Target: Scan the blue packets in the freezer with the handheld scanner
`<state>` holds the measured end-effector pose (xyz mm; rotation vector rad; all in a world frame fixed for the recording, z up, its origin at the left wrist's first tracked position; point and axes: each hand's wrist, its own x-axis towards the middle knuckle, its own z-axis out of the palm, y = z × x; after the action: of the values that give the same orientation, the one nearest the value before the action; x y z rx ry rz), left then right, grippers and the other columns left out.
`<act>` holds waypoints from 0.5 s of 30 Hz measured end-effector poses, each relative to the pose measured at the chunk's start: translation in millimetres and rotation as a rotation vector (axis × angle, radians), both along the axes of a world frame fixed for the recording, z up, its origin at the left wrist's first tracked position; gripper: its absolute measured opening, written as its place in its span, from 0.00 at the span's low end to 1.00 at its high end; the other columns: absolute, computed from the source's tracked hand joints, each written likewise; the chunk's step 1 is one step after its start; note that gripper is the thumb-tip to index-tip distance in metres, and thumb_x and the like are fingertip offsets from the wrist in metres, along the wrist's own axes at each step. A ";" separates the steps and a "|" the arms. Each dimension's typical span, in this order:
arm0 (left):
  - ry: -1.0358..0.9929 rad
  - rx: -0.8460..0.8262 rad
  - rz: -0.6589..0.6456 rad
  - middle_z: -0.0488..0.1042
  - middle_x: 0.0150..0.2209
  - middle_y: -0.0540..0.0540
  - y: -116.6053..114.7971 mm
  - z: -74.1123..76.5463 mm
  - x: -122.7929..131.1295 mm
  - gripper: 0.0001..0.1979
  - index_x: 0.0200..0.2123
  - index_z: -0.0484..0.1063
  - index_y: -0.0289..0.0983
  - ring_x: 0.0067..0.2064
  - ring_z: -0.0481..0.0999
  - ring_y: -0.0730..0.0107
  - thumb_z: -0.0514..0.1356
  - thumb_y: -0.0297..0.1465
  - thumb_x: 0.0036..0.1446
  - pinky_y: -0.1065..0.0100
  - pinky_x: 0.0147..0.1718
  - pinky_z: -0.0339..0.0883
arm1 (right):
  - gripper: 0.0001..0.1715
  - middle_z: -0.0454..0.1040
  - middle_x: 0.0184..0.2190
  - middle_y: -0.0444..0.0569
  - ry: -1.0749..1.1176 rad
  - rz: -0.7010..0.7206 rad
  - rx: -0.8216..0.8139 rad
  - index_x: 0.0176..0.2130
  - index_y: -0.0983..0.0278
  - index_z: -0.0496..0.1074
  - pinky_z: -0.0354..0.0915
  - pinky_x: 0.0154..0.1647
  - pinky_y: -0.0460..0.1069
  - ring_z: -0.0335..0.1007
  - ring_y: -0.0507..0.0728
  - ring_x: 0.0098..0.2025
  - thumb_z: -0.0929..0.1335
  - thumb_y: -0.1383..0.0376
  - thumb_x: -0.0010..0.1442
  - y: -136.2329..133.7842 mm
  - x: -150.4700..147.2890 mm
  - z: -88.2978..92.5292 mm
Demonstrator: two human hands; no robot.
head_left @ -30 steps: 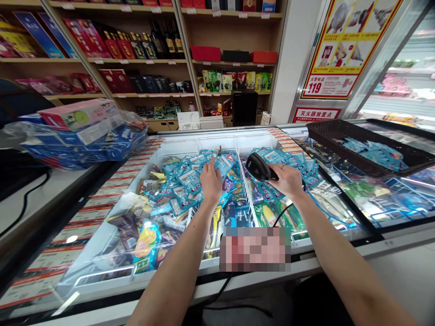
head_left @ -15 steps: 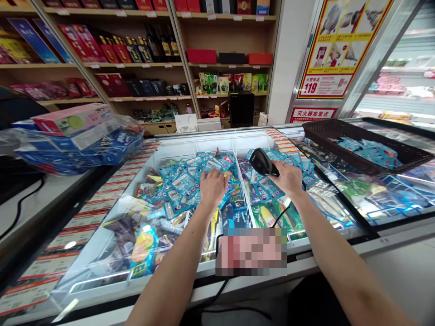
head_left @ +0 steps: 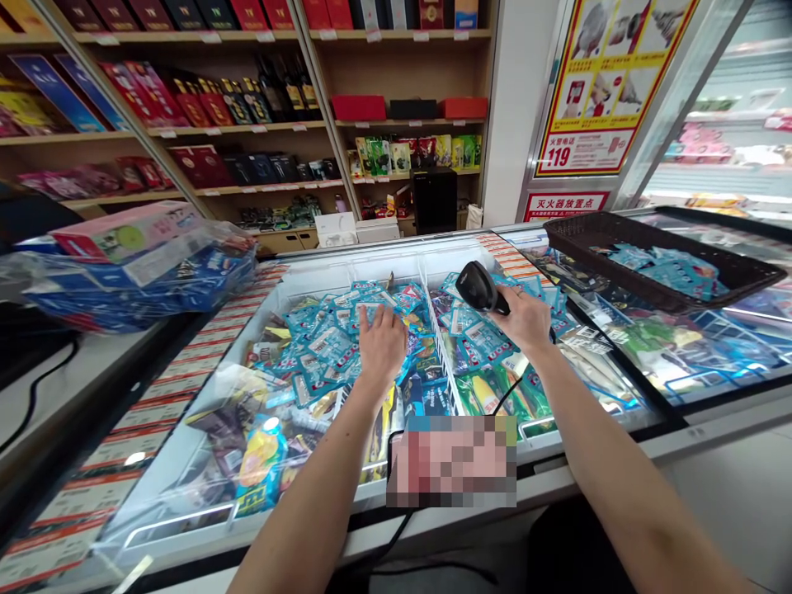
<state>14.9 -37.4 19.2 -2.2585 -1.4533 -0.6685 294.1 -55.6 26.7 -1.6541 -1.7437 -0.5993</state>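
My right hand point(head_left: 525, 320) grips a black handheld barcode scanner point(head_left: 478, 287), its head pointing up and left over the blue packets. My left hand point(head_left: 384, 348) lies with fingers stretched out over a spread of small blue packets point(head_left: 327, 345), seemingly touching them; its fingertips rest near their middle. More blue packets point(head_left: 486, 332) lie under and beside the scanner. The packets appear to be on the glass top of a chest freezer point(head_left: 204, 462). A dark cable point(head_left: 508, 394) hangs from below my right hand to a blurred-out rectangular thing point(head_left: 453, 462) at the freezer's front edge.
At right, a dark brown basket point(head_left: 578, 239) holds more blue packets. Plastic-wrapped blue and pink boxes point(head_left: 142, 264) stand at left. Price labels point(head_left: 167, 388) line the freezer top. Frozen goods show through the glass. Shelves point(head_left: 396, 124) with bottles and boxes stand behind.
My left hand has shifted slightly left over the blue packets. The scanner's head is tilted a little more upright in my right hand. The whole view has shifted slightly.
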 end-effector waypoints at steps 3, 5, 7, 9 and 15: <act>0.027 -0.073 -0.186 0.68 0.56 0.39 -0.5 -0.4 7.9 0.21 0.55 0.66 0.36 0.60 0.63 0.59 0.45 0.34 0.64 0.49 0.63 0.40 | 0.23 0.75 0.35 0.51 -0.015 0.015 0.013 0.48 0.60 0.70 0.53 0.31 0.48 0.68 0.59 0.35 0.64 0.51 0.59 -1.0 -1.5 1.0; 0.069 -0.156 -0.334 0.64 0.60 0.43 -0.7 -1.5 13.9 0.22 0.60 0.60 0.39 0.62 0.59 0.63 0.44 0.36 0.65 0.52 0.63 0.41 | 0.23 0.74 0.33 0.51 -0.022 0.010 0.020 0.47 0.61 0.71 0.53 0.31 0.48 0.68 0.59 0.34 0.64 0.51 0.58 -1.4 -2.5 1.3; 0.115 -0.241 -0.473 0.60 0.62 0.47 -0.7 -2.7 18.3 0.23 0.62 0.55 0.43 0.65 0.54 0.67 0.43 0.38 0.65 0.55 0.63 0.43 | 0.22 0.74 0.32 0.51 -0.028 0.004 0.020 0.47 0.61 0.71 0.53 0.30 0.48 0.68 0.59 0.33 0.64 0.52 0.58 -1.8 -3.6 1.2; 0.132 -0.300 -0.561 0.59 0.63 0.51 -0.7 -3.1 20.2 0.24 0.63 0.54 0.46 0.66 0.52 0.68 0.43 0.40 0.65 0.57 0.62 0.44 | 0.22 0.74 0.33 0.51 -0.038 0.010 0.013 0.47 0.61 0.71 0.53 0.31 0.48 0.68 0.58 0.33 0.64 0.53 0.58 -2.3 -4.9 1.0; 0.048 -0.251 -0.518 0.72 0.52 0.47 -0.9 0.6 15.8 0.20 0.51 0.70 0.43 0.56 0.66 0.63 0.44 0.42 0.65 0.56 0.57 0.52 | 0.21 0.75 0.35 0.51 -0.052 0.028 -0.012 0.47 0.61 0.70 0.53 0.31 0.48 0.68 0.58 0.35 0.65 0.54 0.57 -3.2 -7.7 0.5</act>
<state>30.6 -38.3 19.8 -2.8633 -0.9696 -0.5931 286.4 -58.8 27.2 -1.6327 -1.8088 -0.6251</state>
